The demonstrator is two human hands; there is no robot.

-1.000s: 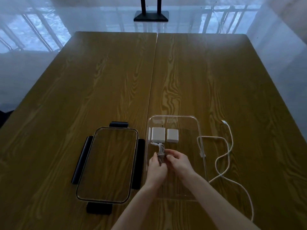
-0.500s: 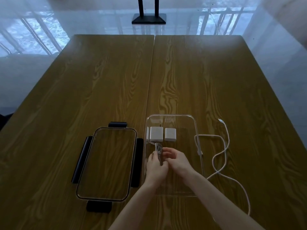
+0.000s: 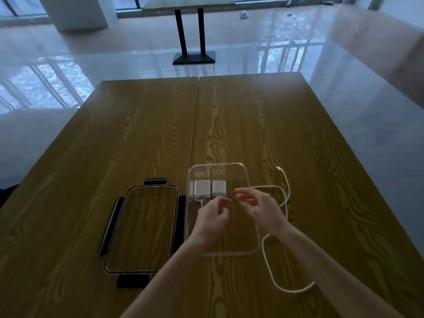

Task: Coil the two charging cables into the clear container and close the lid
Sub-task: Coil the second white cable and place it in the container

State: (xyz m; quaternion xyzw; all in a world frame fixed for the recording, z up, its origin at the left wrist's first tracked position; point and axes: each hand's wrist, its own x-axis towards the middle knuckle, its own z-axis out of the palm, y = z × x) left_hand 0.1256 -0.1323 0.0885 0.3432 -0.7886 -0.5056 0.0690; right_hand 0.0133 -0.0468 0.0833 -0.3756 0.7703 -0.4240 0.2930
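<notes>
Clear container: rectangular, open, upright on the bench. Two white chargers sit side by side at its far end, a short cable piece just below them. Lid: clear, black clips, flat beside the container's left. White cable: uncoiled, looping on the bench right of the container.

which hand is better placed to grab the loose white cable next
Right, probably. The right hand hovers open at the clear container's right wall, nearly over the loose white cable lying on the table outside it. The left hand is over the container, near the chargers.
</notes>
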